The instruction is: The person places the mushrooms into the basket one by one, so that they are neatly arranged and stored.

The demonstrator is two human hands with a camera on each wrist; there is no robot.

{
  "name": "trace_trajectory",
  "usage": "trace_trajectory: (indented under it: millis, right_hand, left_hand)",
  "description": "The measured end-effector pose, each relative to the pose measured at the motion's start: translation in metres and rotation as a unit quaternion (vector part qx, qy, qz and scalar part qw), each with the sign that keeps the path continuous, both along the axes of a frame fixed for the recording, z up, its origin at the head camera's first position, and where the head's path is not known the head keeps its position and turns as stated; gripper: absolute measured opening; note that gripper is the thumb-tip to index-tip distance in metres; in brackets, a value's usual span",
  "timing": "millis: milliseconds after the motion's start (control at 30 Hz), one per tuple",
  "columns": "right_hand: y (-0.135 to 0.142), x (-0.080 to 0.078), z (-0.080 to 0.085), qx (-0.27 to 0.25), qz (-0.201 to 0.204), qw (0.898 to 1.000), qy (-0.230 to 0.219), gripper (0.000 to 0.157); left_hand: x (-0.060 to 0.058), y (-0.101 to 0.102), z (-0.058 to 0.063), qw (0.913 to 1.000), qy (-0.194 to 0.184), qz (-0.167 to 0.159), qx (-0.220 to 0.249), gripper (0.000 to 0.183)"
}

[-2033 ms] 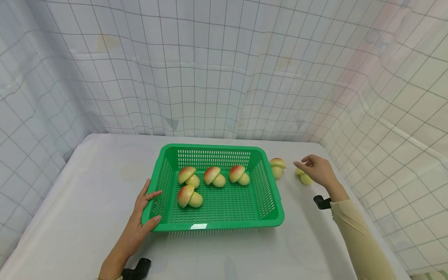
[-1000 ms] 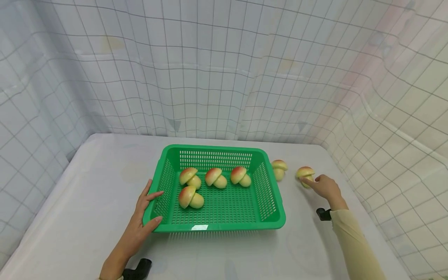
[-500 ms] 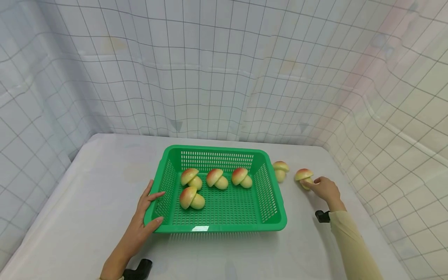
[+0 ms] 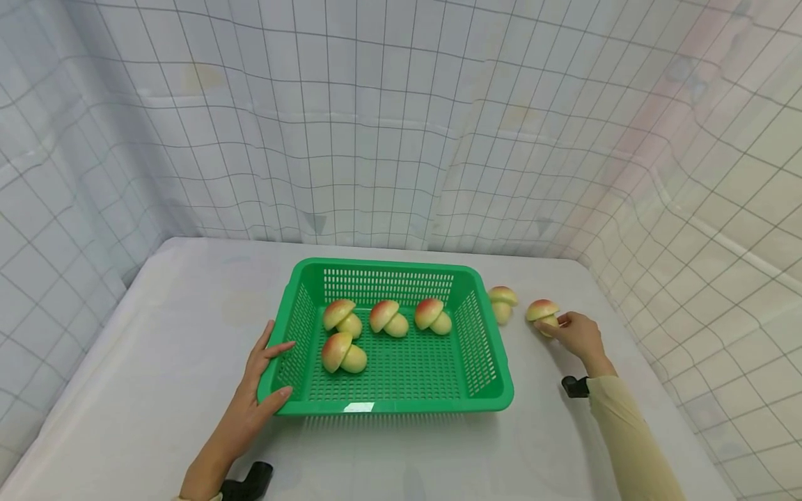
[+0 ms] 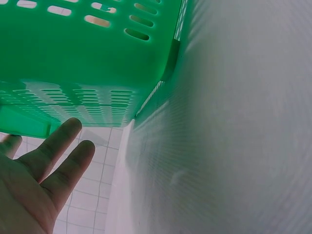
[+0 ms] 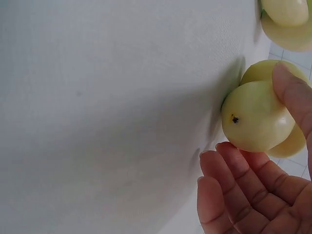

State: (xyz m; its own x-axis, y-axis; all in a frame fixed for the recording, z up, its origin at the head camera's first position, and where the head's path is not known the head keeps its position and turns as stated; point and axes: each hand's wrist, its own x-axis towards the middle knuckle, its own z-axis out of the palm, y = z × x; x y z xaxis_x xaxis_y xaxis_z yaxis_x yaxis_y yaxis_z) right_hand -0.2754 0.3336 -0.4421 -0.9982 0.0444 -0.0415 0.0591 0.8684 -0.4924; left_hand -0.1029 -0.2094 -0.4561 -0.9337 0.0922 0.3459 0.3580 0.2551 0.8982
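My left hand [image 4: 247, 396] rests on the left rim of a green plastic basket [image 4: 401, 407], thumb and one finger over the rim. In the left wrist view, straight fingers [image 5: 68, 170] lie along its outside. Several toy mushrooms with red-and-yellow caps lie in the basket, including a front-left mushroom [image 4: 343, 355]. Right of the basket, my right hand [image 4: 579, 339] pinches another toy mushroom [image 4: 542, 311] by its pale stem. The right wrist view shows the thumb on top of this mushroom [image 6: 256, 117] and fingertips below; it appears to be at the table surface.
One more toy mushroom [image 4: 502, 304] lies between the basket's right wall and my right hand. White cloth covers the table [image 4: 401, 459]. Grid-patterned curtains [image 4: 376, 139] hang behind and on both sides.
My right hand has come down onto the right-hand mushroom, pinched its stem and shifted it slightly left. My left hand stays on the basket rim.
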Motion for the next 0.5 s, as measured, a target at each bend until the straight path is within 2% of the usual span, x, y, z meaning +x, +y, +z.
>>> trace_trajectory:
  millis: [500]
  right_hand:
    - [0.002, 0.0022, -0.0043, -0.048, -0.02, 0.998, -0.033, 0.064]
  left_hand:
    - [0.0006, 0.0, -0.0011, 1.0, 0.004, 0.0, -0.002, 0.058]
